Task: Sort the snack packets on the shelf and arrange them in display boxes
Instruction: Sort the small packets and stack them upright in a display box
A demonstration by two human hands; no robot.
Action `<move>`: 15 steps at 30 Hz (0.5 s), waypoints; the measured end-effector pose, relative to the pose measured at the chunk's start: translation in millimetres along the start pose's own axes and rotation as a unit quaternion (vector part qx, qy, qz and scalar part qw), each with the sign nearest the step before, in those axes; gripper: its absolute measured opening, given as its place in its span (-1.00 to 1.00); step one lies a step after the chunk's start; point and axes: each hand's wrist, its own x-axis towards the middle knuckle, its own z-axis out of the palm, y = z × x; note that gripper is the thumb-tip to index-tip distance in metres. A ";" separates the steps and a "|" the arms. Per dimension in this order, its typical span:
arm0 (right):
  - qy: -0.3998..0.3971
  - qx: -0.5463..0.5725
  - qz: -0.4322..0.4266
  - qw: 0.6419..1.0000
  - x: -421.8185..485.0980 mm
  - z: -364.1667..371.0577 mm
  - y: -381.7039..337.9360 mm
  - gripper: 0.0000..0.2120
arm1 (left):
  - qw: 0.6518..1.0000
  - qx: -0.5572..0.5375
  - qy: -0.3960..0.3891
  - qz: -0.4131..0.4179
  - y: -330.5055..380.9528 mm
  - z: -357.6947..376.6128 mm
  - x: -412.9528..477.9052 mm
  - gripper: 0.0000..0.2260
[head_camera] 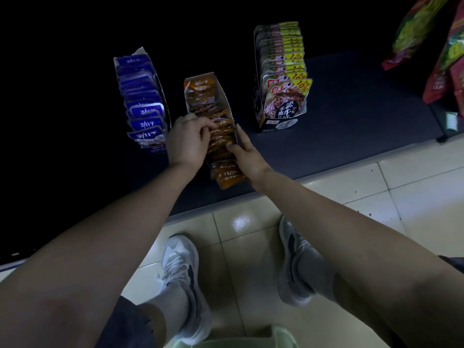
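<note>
Left hand point(187, 139) pinches orange packets point(221, 133); right hand point(247, 151) touches box point(226, 99) edge.

One camera sits on the person's head. It looks steeply down and a bit forward. The low shelf point(326, 146) is close: the left hand point(188, 141) and right hand point(247, 153) reach the orange packets point(202, 97) on it. The shoes point(180, 272) stand right below.
</note>
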 end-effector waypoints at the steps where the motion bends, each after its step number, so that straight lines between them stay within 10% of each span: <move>1: 0.000 -0.002 0.002 1.000 0.4 -0.1 0.0 -0.41 | 1.000 0.013 0.000 0.007 0.2 0.4 3.4 -0.84; 15: 0.020 -0.067 -0.005 0.998 -2.6 16.8 -4.9 -0.42 | 0.997 -0.074 -0.002 -0.016 -23.5 1.3 -5.4 -0.91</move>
